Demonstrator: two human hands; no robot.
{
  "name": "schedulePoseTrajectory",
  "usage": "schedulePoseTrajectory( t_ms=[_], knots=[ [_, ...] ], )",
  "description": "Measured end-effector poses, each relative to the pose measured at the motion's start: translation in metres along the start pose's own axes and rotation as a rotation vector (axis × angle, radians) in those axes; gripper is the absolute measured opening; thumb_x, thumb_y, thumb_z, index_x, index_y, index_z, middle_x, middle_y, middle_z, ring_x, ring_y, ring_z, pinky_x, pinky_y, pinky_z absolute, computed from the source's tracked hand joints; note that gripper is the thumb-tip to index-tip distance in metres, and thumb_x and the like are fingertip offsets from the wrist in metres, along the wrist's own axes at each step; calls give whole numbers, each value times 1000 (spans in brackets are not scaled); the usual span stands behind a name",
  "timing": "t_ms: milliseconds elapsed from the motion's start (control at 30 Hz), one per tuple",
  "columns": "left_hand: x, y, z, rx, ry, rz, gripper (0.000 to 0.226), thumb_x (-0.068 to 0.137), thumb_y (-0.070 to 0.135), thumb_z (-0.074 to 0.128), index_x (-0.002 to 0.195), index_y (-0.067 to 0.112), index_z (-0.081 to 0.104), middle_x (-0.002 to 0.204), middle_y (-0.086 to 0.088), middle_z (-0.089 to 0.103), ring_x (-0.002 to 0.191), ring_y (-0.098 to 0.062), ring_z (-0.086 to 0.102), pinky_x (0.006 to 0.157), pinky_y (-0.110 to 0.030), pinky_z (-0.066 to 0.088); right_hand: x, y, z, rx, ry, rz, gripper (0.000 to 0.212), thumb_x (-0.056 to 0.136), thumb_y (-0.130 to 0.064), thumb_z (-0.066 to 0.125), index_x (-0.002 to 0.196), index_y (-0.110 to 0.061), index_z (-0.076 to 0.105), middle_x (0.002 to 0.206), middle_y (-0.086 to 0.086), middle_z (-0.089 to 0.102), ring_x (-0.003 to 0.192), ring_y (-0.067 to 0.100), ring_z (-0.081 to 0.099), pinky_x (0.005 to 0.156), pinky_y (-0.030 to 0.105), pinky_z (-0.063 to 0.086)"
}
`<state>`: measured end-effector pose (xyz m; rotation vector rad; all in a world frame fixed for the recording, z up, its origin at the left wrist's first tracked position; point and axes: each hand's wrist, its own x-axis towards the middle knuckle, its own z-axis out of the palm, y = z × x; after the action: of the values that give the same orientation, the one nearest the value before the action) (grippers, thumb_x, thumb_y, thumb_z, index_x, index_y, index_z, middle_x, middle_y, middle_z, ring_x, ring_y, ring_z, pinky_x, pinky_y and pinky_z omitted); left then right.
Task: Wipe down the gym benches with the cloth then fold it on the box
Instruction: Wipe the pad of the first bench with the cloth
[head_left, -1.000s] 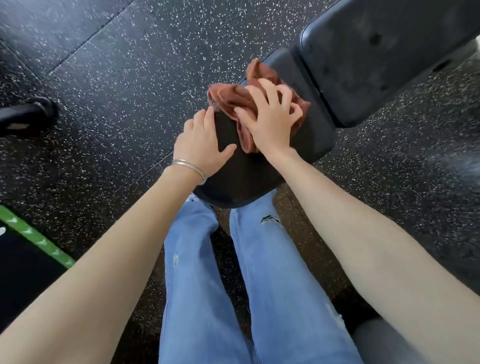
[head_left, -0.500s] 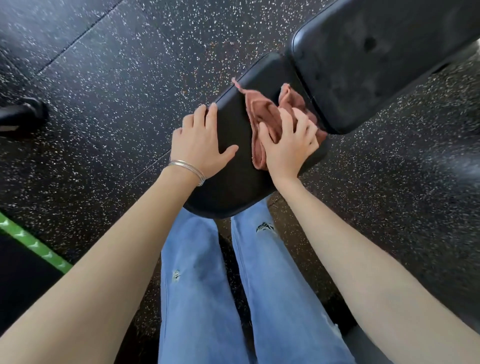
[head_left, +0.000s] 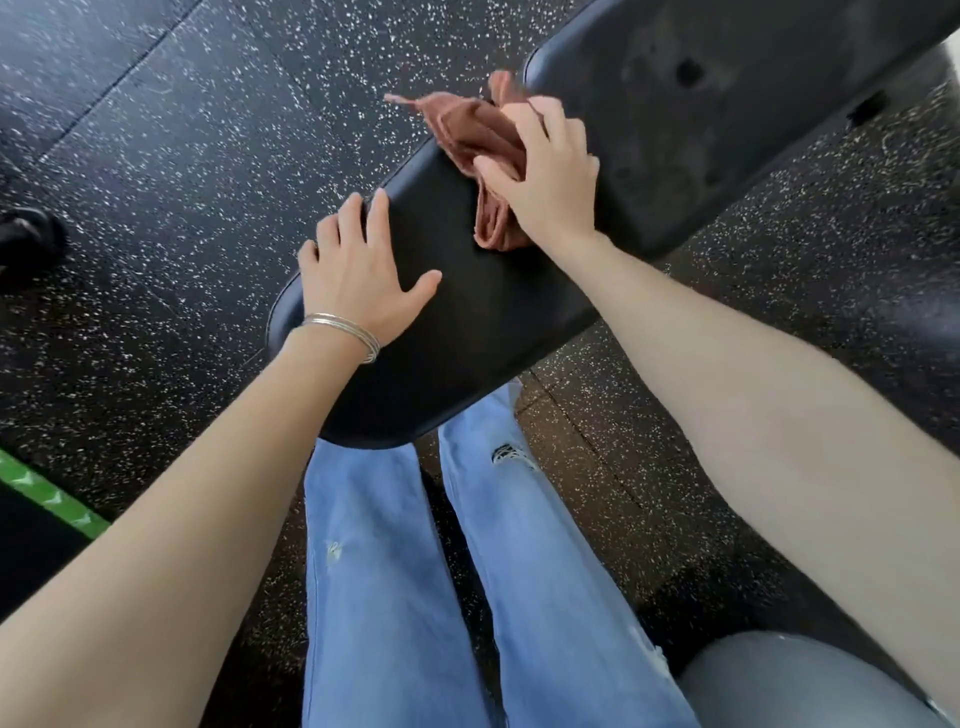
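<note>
Rust-brown cloth (head_left: 478, 140) sits bunched under your right hand (head_left: 550, 176) at the far end of the black padded worktop (head_left: 467, 322).
Your right hand grips the cloth, thumb and bent fingers curled over it, just where the worktop meets the back pad (head_left: 727, 130); one frayed corner pokes out over the speckled floor (head_left: 182, 156). Your left hand (head_left: 358, 275) lies flat and spread on the worktop's left edge, holding nothing, thin bangles (head_left: 343, 332) at its wrist. Your blue jeans (head_left: 374, 571) show below.
</note>
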<state>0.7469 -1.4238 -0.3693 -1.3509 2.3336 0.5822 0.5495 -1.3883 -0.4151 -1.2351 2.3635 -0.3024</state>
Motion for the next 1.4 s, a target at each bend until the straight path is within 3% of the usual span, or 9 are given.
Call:
schedulePoseTrajectory(
  t_ms=[167,333,500,633,700,900,1067,1167,1400],
  knots=[
    [11,18,3,17,7,-34,87,82,59,50,149,15,17,152,-17,23,134,-39,28,107,-55,27,-93,53,10,31,142,289,49,87,-48,57,126,-18,56,132,5,51,115,31,45,84,46,44],
    [15,27,1,10,-9,-69,86,84,60,48,149,14,15,154,-16,20,137,-39,24,110,-56,23,-142,28,26,28,336,487,39,82,-38,65,108,-10,65,116,16,59,96,41,51,68,48,49],
    [20,17,-9,25,-53,-7,76,90,55,43,149,15,17,150,-16,25,133,-40,29,104,-54,29,-189,-36,49,-135,224,191,33,80,-48,59,97,-22,69,110,3,66,97,33,61,67,38,42],
    [21,9,-18,62,-94,54,73,90,53,44,148,16,20,149,-16,28,132,-40,32,102,-54,34,-175,-7,38,-213,246,-38,33,77,-52,63,95,-25,70,109,-1,68,96,30,60,69,39,43],
    [19,8,-19,61,-103,64,74,90,53,45,148,16,20,149,-16,27,132,-40,32,103,-54,34,-154,13,25,-180,197,-12,36,78,-50,65,102,-23,68,117,0,64,101,32,58,72,42,40],
    [14,4,-20,65,-106,99,76,89,54,46,149,16,18,152,-16,23,133,-41,30,104,-53,31,-66,18,-3,-19,60,397,49,90,-52,49,134,-31,43,135,-4,43,119,26,39,91,49,34],
    [14,-8,-18,31,-90,140,74,89,53,45,149,18,19,152,-13,24,133,-39,30,104,-52,33,-76,-17,8,-129,82,207,50,91,-48,50,136,-28,42,138,2,41,123,28,36,91,44,34],
    [11,-13,-18,19,-92,160,74,89,53,46,148,17,19,152,-13,24,134,-39,29,104,-52,34,-73,-24,12,-96,99,235,47,91,-45,51,134,-26,43,142,0,38,128,26,31,94,42,30],
    [18,-11,-14,-8,-89,140,77,88,55,45,149,17,17,151,-13,26,132,-38,32,102,-51,35,31,-25,-5,2,-36,25,46,91,-44,52,130,-20,46,137,4,43,122,28,41,95,45,37]
  ],
)
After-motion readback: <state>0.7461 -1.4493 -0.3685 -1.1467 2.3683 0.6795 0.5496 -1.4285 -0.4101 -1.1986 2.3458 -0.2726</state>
